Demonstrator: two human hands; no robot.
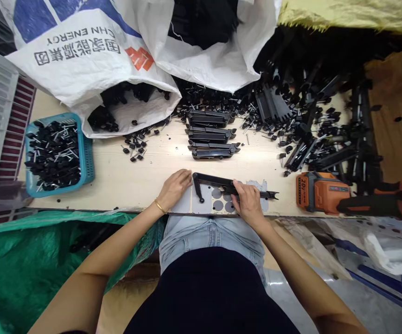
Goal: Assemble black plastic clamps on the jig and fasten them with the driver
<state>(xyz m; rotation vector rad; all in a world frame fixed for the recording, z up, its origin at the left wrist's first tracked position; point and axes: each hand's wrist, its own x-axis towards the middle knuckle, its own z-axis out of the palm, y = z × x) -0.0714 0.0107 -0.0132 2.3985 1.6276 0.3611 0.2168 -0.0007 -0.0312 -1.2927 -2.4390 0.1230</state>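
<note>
At the near edge of the wooden bench (124, 178), the right hand (247, 204) is closed over the middle of a long black plastic bracket (218, 183), pressing it down onto a grey drilling plate (218, 202) with round holes. The left hand (175, 188) rests with fingers curled at the bracket's left end; whether it pinches a pin there I cannot tell. This looks like the fitting stage, the bracket being seated for a knobbed pin; the next move would call for keeping it square on the plate. Just to the right lies an orange cordless driver (322, 191), its front end cut off by the frame. Further off, a stack of finished brackets (211, 134), loose black pins (136, 146), a blue basket (87, 157) of pins, then a white woven sack (92, 51), its contents dark and indistinct.
</note>
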